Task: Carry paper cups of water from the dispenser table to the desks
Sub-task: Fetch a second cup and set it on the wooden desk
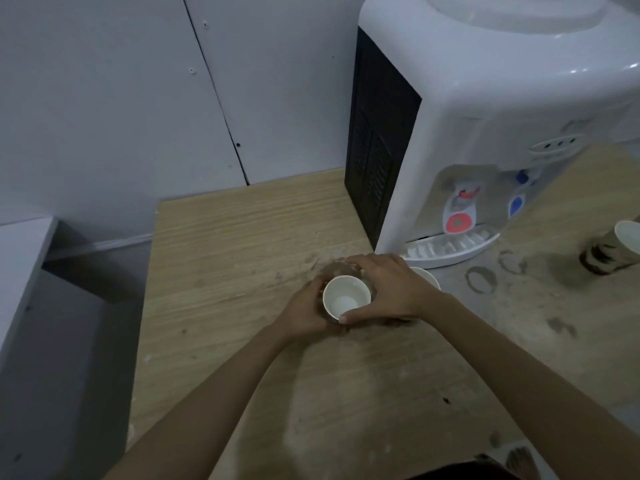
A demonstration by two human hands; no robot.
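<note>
While both forearms are reaching out over the wooden table (242, 230), the person is working at the very start of a carry: the cup is being gathered, not yet lifted clear, as far as I can judge. The left hand (304, 315) is cupping the near-left side of a white paper cup (346, 298), fingers curled round its wall; the right hand (388, 289) is arching over the far and right side, thumb pressing at the near rim. Both hands are closed on the cup, loosely rather than squeezing. Something clear and crinkled, perhaps a plastic wrap or sleeve, is showing round the cup under the fingers; I cannot tell what it is.

The cup is sitting upright, mouth open to the camera, interior white, with a pale round patch at the bottom. Whether it is holding water I cannot tell; it looks shallow-filled or empty. If empty, the next move calls for shifting it under a tap before any carrying; if filled, a level lift with a light grip, since thin paper walls buckle.

Just behind the right hand a second cup (425, 276) is peeking out, only its rim visible. Beyond that the water dispenser (485, 116) is standing with its drip tray (453, 247) and red tap (459, 221). Far right, a patterned cup (613, 249) is leaning near dried ring stains (481, 278).
</note>
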